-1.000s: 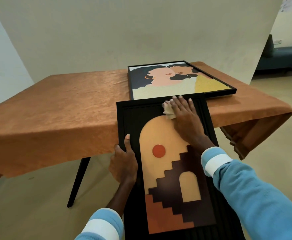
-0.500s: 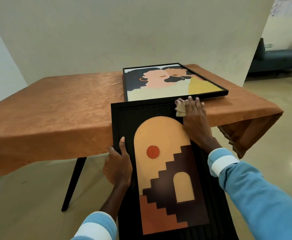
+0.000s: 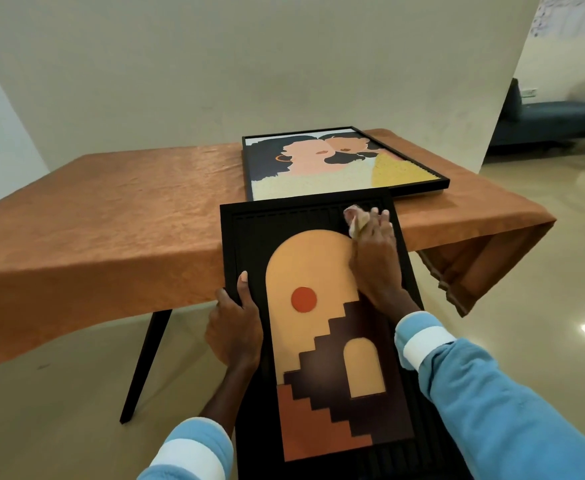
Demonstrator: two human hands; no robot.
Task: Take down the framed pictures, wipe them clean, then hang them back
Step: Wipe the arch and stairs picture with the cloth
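Cloth [image 3: 354, 223], pale and bunched, lies under the right hand [image 3: 374, 261] at the far right corner of the arch picture [image 3: 319, 341], on its black border. I see that hand pressing down on it, but the fingers are blurred, and I cannot tell whether they curl round the cloth or lie flat. The left hand [image 3: 235, 327] grips the picture's left edge, thumb on the front face, fingers wrapped behind. The picture's far end rests on the near edge of the table [image 3: 111, 220], which has an orange cover; the rest reaches out past that edge and leaves my view at the bottom. Just beyond it a second picture [image 3: 336, 168], two faces in a thin black frame, lies flat on the table. A blue sofa [image 3: 561, 123] stands far right.
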